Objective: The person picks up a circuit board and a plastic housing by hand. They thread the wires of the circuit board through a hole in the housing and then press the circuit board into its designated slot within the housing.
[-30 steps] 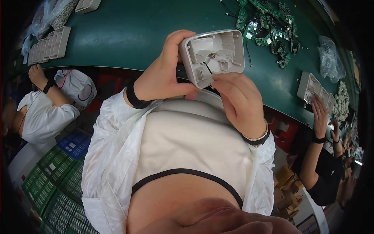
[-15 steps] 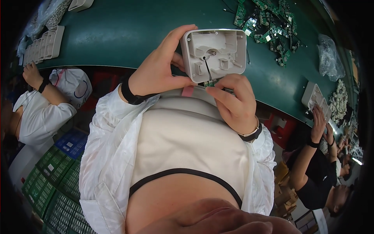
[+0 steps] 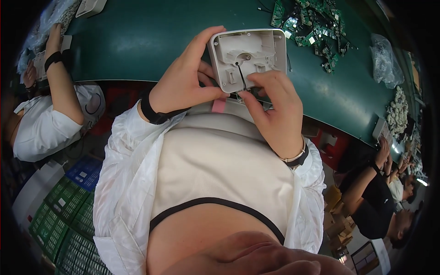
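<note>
A white plastic housing [image 3: 250,45], open side up, is tilted toward me over the table's near edge. My left hand [image 3: 185,75] grips its left side, fingers behind and thumb at the lower corner. A thin black wire [image 3: 241,73] comes from a hole near the housing's middle and runs over its near wall. My right hand [image 3: 278,103] has thumb and forefinger on this wire at that wall, the other fingers curled. Partly hidden by the thumb, a small green circuit board [image 3: 239,97] shows just below the wall.
On the green table [image 3: 133,50], a pile of green circuit boards [image 3: 316,27] lies at the far right, beside a clear plastic bag [image 3: 385,59]. Co-workers sit on both sides, their hands at the table. Green crates [image 3: 55,208] stand at the lower left.
My right thumb and forefinger have shifted from the board up to the wire at the near wall. The housing has moved slightly left and up. The left co-worker's arm now reaches farther forward.
</note>
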A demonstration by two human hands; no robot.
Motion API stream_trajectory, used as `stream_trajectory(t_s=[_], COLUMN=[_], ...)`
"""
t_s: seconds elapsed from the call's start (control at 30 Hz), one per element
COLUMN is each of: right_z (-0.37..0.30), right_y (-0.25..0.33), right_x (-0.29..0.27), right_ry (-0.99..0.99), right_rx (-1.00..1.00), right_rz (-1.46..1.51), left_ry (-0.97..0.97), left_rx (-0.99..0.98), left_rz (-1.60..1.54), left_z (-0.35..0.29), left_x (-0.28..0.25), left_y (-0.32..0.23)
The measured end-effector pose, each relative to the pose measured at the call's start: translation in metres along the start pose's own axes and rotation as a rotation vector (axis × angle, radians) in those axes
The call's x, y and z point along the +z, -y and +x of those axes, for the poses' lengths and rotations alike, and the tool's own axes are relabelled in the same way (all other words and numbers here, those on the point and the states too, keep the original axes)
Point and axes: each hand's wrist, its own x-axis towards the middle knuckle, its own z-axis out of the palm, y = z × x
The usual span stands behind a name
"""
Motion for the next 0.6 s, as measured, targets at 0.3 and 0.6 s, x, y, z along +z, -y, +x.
stream_trajectory(t_s=[0.3,0.6], right_z=[0.005,0.019], right_y=[0.006,0.021], right_x=[0.007,0.002], right_ry=[0.042,0.169], right_rx=[-0.144,-0.205], right_rz=[-0.124,-0.323], left_ry=[-0.032,0.011], left_rx=[-0.045,-0.076], left_rz=[0.01,-0.044], left_z=[-0.012,-0.016], left_x=[-0.004,-0.01], left_y=[-0.002,0.0])
